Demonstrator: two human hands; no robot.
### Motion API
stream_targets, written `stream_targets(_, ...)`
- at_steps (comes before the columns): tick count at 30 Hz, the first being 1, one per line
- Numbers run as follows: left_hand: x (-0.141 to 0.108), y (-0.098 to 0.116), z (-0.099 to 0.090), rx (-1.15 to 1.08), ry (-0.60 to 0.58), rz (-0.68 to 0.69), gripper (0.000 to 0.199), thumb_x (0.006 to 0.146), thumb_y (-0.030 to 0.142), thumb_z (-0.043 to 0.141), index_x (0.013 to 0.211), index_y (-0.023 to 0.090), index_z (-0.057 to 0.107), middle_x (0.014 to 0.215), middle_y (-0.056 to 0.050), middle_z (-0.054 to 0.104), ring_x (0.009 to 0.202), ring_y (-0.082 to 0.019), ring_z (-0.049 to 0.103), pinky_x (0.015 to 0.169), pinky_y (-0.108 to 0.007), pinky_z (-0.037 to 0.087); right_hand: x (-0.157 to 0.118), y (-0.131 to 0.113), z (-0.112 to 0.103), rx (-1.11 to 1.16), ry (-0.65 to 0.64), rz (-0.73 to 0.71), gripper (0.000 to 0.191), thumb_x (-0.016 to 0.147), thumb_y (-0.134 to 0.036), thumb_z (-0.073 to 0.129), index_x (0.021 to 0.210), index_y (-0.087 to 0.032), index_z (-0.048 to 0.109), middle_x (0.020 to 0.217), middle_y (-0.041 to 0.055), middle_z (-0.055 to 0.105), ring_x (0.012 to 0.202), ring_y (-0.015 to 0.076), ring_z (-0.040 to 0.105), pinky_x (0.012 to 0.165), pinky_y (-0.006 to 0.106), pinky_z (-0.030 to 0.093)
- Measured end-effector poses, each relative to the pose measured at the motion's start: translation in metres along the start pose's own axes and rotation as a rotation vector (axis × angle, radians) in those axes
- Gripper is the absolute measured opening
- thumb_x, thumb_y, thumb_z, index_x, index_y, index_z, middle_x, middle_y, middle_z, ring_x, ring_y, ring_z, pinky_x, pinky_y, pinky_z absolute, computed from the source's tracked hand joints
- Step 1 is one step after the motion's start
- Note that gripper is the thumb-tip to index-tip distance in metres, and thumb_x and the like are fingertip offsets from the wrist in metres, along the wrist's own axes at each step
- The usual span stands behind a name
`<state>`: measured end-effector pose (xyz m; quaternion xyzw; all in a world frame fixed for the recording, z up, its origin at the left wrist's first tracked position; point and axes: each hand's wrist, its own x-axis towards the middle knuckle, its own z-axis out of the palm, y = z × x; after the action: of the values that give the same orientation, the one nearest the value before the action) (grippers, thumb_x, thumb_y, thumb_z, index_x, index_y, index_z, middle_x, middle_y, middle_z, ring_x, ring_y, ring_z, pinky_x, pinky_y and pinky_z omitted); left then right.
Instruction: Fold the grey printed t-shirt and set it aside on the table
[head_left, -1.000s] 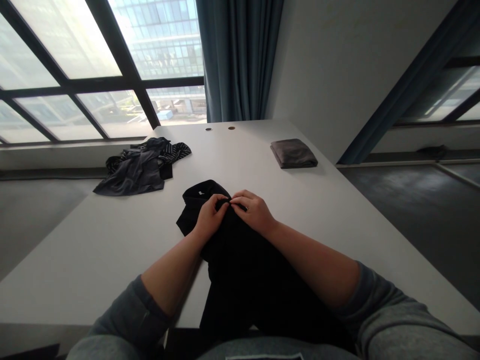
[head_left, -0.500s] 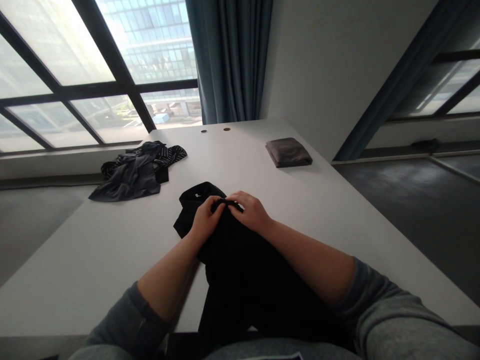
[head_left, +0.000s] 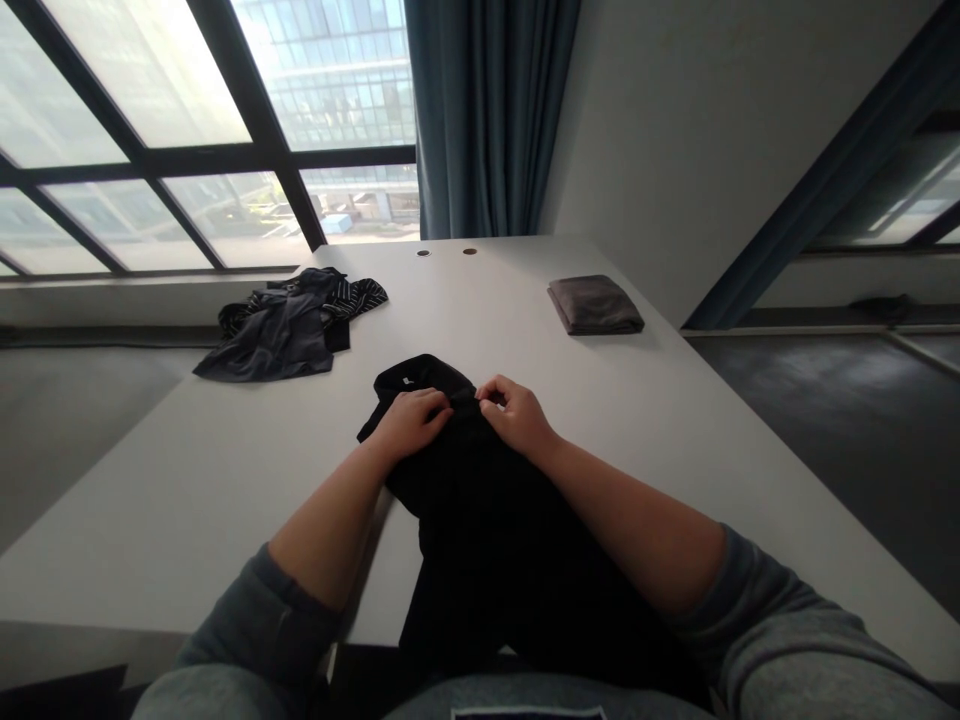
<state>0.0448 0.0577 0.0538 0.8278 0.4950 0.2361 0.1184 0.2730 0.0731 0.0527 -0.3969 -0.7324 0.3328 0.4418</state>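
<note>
A pair of black trousers (head_left: pixel 480 540) lies over the near half of the table, the waist end away from me and the lower part falling past the near edge. Inside the open waist a small white label shows. My left hand (head_left: pixel 412 420) is closed on the cloth at the waist, fingers on top and thumb toward the middle. Just to its right, my right hand (head_left: pixel 517 415) pinches the waist edge between thumb and forefinger. A short stretch of black cloth separates the two hands.
The white table (head_left: pixel 480 310) carries a heap of dark grey and striped clothes (head_left: pixel 285 330) at the far left. A folded grey-brown cloth (head_left: pixel 596 305) lies at the far right. Two round cable holes mark the back edge, before a blue curtain (head_left: pixel 491 120) and windows.
My hands have moved apart along the waist edge, and the cloth between them lies flatter. The whole view has shifted slightly, with things now sitting further right.
</note>
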Motion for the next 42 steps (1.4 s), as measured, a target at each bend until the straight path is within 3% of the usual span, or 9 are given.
stream_targets(3,-0.001,0.003,0.007,0.050,-0.037,0.004,0.027,0.100,0.035,0.055,0.121,0.025,0.069,0.130,-0.009,0.070,0.123,-0.029,0.063,0.105,-0.048,0.047,0.002,0.007,0.002,-0.003,-0.037,0.070,0.010,0.082,-0.025,0.057,0.090,-0.022,0.064,0.082,-0.0009,0.068,0.069,0.0153,0.058,0.069,0.030,0.047)
stream_targets(5,-0.001,0.005,0.010,0.069,-0.063,-0.027,0.034,0.102,0.035,0.053,0.133,0.026,0.064,0.141,-0.009,0.066,0.132,-0.031,0.059,0.110,-0.052,0.044,0.004,0.012,0.004,0.027,-0.090,0.093,0.016,0.082,-0.027,0.058,0.097,-0.022,0.064,0.084,-0.0017,0.068,0.071,0.0151,0.059,0.071,0.030,0.049)
stream_targets(12,0.002,0.006,0.012,0.105,-0.122,-0.021,0.023,0.102,0.029,0.053,0.116,0.024,0.070,0.119,-0.008,0.072,0.112,-0.028,0.065,0.097,-0.047,0.050,0.005,0.018,0.009,0.053,-0.096,0.085,0.044,0.084,-0.030,0.070,0.128,-0.025,0.069,0.099,0.0024,0.074,0.086,0.0181,0.067,0.087,0.036,0.055)
stream_targets(15,0.002,0.004,0.020,0.145,-0.096,-0.047,0.026,0.100,0.025,0.052,0.118,0.025,0.071,0.122,-0.009,0.069,0.113,-0.028,0.063,0.098,-0.047,0.050,0.005,0.020,0.010,0.118,-0.090,0.099,0.032,0.086,-0.031,0.068,0.116,-0.022,0.076,0.108,0.0064,0.077,0.094,0.0208,0.071,0.091,0.037,0.056)
stream_targets(20,0.002,-0.002,0.024,0.119,-0.087,-0.064,0.022,0.099,0.027,0.054,0.116,0.027,0.069,0.145,-0.008,0.062,0.135,-0.032,0.053,0.106,-0.056,0.042,0.007,0.025,0.012,0.219,-0.056,0.128,0.024,0.083,-0.031,0.070,0.103,-0.021,0.077,0.102,0.0057,0.079,0.090,0.0206,0.073,0.089,0.037,0.058)
stream_targets(28,0.003,0.004,0.017,-0.039,-0.078,-0.015,0.015,0.102,0.025,0.045,0.095,0.023,0.058,0.102,-0.003,0.073,0.107,-0.025,0.067,0.104,-0.050,0.039,0.007,0.029,0.012,0.369,-0.031,0.243,0.025,0.076,-0.036,0.079,0.095,-0.020,0.075,0.095,0.0051,0.078,0.089,0.0205,0.073,0.088,0.036,0.058)
stream_targets(31,0.004,0.005,0.018,-0.101,-0.076,0.011,0.003,0.097,0.024,0.054,0.095,0.024,0.055,0.102,-0.002,0.073,0.103,-0.024,0.066,0.104,-0.049,0.039,0.006,0.032,0.014,0.462,-0.015,0.285,0.028,0.073,-0.038,0.082,0.093,-0.020,0.074,0.091,0.0045,0.078,0.084,0.0199,0.072,0.085,0.036,0.058)
stream_targets(36,0.004,0.003,0.021,-0.114,-0.028,-0.032,0.007,0.093,0.024,0.063,0.098,0.024,0.058,0.100,-0.003,0.072,0.099,-0.024,0.066,0.102,-0.047,0.043,0.007,0.035,0.016,0.451,0.015,0.238,0.024,0.073,-0.034,0.080,0.091,-0.021,0.074,0.093,0.0039,0.077,0.087,0.0189,0.072,0.087,0.034,0.057)
stream_targets(42,0.003,0.001,0.018,0.068,-0.106,0.077,0.019,0.099,0.027,0.059,0.116,0.027,0.066,0.129,-0.006,0.071,0.129,-0.029,0.058,0.108,-0.050,0.039,0.006,0.030,0.013,0.293,0.022,0.182,0.024,0.076,-0.035,0.074,0.095,-0.020,0.076,0.094,0.0042,0.078,0.075,0.0162,0.067,0.076,0.031,0.056)
